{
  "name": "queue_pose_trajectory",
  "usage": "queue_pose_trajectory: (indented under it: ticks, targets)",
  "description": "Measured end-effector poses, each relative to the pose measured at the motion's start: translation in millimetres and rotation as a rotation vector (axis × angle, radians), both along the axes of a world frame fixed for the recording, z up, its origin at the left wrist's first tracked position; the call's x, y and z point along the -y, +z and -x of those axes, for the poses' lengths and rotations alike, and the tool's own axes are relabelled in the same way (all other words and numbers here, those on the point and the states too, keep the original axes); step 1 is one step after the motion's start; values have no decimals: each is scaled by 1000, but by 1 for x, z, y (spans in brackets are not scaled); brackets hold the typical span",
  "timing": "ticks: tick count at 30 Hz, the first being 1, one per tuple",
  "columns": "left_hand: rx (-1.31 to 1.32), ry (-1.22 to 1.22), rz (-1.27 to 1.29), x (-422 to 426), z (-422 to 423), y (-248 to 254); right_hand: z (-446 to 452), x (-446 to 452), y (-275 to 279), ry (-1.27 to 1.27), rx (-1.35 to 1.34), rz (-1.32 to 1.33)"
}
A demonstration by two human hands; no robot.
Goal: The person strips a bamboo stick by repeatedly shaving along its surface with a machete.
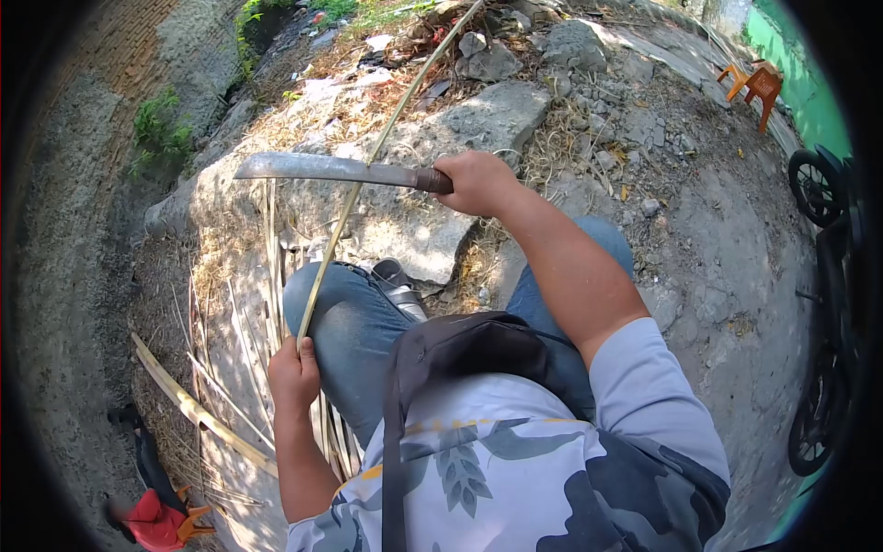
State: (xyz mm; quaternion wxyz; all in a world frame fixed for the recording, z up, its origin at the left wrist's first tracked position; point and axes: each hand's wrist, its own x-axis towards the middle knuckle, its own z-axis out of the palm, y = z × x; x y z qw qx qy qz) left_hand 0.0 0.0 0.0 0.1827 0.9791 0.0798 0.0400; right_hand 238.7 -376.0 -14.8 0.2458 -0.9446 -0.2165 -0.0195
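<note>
My right hand (480, 183) is closed round the brown handle of a machete (322, 168). Its long grey blade points left and crosses a thin bamboo strip (400, 109); whether blade and strip touch, I cannot tell. The strip runs up and away from my left hand (294, 373), which grips its near end beside my left knee, thumb on top. The far end of the strip reaches the top edge of the view. More split bamboo strips (272, 230) lie on the ground to the left of my legs.
A thicker bamboo piece (198, 414) lies at lower left. Beyond it a person in a red top (154, 520) is by an orange chair. Broken concrete slabs (497, 115) and rubble lie ahead. Orange plastic chairs (762, 89) and a motorcycle (819, 322) stand at right, a brick wall (101, 83) at left.
</note>
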Motion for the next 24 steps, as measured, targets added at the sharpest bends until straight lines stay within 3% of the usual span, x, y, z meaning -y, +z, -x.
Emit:
queue_pose_trajectory:
  ticks: [7,10,13,14,15,17,24]
  targets:
    - [5,29,14,7,2,-3,21,-30,11,179,-13,42]
    - [-13,32,-14,8,2,2,32,-48,5,369,198,92]
    - [-10,40,-3,5,4,2,24,-42,10,314,236,173]
    - [-2,42,9,1,5,-3,9,-29,-3,217,260,78]
    - [11,42,22,-2,6,-6,8,-19,15,7,99,102]
    - [43,-11,-15,-1,1,-5,-11,-8,-5,-68,-3,27]
    - [-31,-8,23,-5,-1,-1,3,-6,-3,-36,78,-78]
